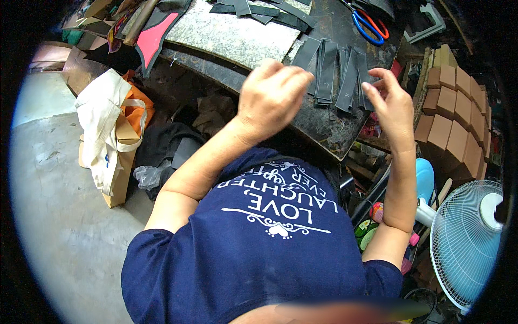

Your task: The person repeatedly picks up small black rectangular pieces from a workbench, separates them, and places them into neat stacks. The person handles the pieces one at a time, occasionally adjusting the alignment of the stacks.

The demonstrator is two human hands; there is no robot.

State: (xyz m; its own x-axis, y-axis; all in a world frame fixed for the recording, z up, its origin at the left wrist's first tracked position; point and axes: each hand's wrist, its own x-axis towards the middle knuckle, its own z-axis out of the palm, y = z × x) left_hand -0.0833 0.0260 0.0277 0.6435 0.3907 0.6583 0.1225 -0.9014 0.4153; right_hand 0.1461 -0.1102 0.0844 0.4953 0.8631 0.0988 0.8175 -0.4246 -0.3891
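"What are you getting on your feed?"

"Dark grey strips [325,73], loosely overlapping, upper right of centre. I'd judge them light, thin and bendy, perhaps slick; I'd pinch one by its near end."

"And the hands?"

"The left hand [274,96], upper centre, is curled almost closed; I can't tell whether it grips anything. The right hand [393,102], by the strips' right side, is partly open, thumb apart from fingers, nothing visible between."

"Surface and room?"

"I see a dark, scuffed workbench [330,132] with a pale speckled slab [232,35] at the top, and scissors [369,27] upper right. Brown blocks [453,108] are stacked at right above a fan [467,243]; a white bag [100,116] sits left."
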